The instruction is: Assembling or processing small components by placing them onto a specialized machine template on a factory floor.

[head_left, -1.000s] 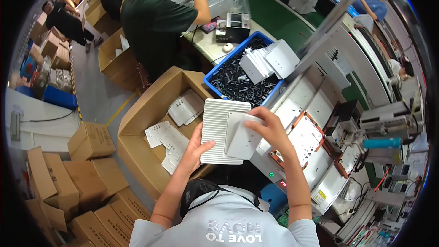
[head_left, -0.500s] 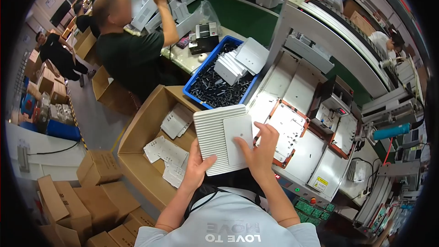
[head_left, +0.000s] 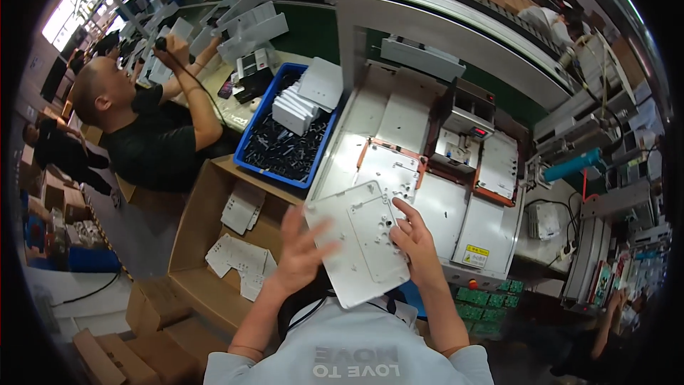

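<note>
A pale panel [head_left: 356, 253] with rounded corners was held tilted over the front of the shirt, its face marked by a rectangular outline, small holes and raised spots. Its right edge was gripped by the right hand [head_left: 419, 246], thumb laid on the face, index finger stretched near the upper corner, remaining fingers partly hidden. The left hand [head_left: 299, 257] was motion-blurred, fingers spread wide at the panel's left edge; whether contact was made could not be told. To the left, a cardboard box [head_left: 196, 228] was placed, with pale plates [head_left: 241, 255] piled in it. Beyond it, a blue bin [head_left: 274, 175] was filled with small black parts [head_left: 278, 146], white pieces [head_left: 293, 113] being stacked on top. To the right, a machine bed [head_left: 395, 125] was seen, fitted with orange-edged fixtures [head_left: 422, 171]; a yellow label [head_left: 476, 254] was stuck on its front part. Green circuit boards [head_left: 486, 308] were laid out below. A corded black object [head_left: 161, 43] was held up by a dark-shirted co-worker [head_left: 153, 146] at upper left.
</note>
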### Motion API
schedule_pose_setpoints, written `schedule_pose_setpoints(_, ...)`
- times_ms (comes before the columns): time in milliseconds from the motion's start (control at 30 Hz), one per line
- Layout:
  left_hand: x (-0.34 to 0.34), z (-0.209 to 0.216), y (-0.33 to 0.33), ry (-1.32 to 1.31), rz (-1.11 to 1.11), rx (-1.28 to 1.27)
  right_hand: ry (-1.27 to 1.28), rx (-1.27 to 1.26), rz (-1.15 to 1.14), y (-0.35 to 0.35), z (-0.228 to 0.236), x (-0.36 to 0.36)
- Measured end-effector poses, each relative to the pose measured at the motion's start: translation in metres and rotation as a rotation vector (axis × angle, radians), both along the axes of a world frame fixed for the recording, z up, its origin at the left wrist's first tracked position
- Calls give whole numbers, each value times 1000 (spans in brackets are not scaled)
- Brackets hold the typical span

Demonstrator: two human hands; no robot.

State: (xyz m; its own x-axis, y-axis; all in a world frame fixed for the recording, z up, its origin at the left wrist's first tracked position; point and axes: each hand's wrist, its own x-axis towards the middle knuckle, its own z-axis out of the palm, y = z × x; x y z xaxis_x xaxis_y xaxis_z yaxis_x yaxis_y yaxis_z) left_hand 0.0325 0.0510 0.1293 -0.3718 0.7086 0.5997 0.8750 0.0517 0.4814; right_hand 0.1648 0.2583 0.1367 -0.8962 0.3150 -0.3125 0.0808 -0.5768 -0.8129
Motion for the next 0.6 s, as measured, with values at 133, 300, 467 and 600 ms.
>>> schedule_pose_setpoints(133, 19, -15, 11, -1746, -105, 695, 9, -44, -122, -11, -19, -4)
schedule_pose_setpoints(300, 25, -67, -9, -1946, 192, 254, 61, 116, -9, -33, -45, -11)
schedule_pose_setpoints(467, 14, -75, -31, -2040, 278, 524, -201, 715, -355, -5, -79, 12)
schedule_pose_setpoints(600, 7, -80, -39, -2062, 317, 530, -357, 1015, -316, 1, -107, 32)
